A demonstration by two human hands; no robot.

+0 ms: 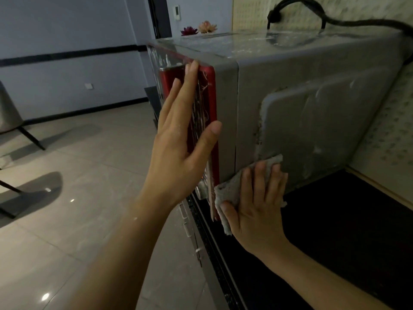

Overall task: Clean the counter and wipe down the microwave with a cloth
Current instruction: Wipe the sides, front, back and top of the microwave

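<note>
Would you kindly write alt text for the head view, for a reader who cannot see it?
A right hand presses a grey cloth flat against the lower side of a smudged grey microwave on a dark counter, while the left hand lies flat on its red front. A black cord lies on top.

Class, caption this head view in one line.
The left hand lies flat on the microwave front while the right hand presses a grey cloth against its lower side.

Head cam (wide-angle, only view) looks fwd and down, close on the microwave [312, 97] side, counter [346, 231] lower right.
</note>
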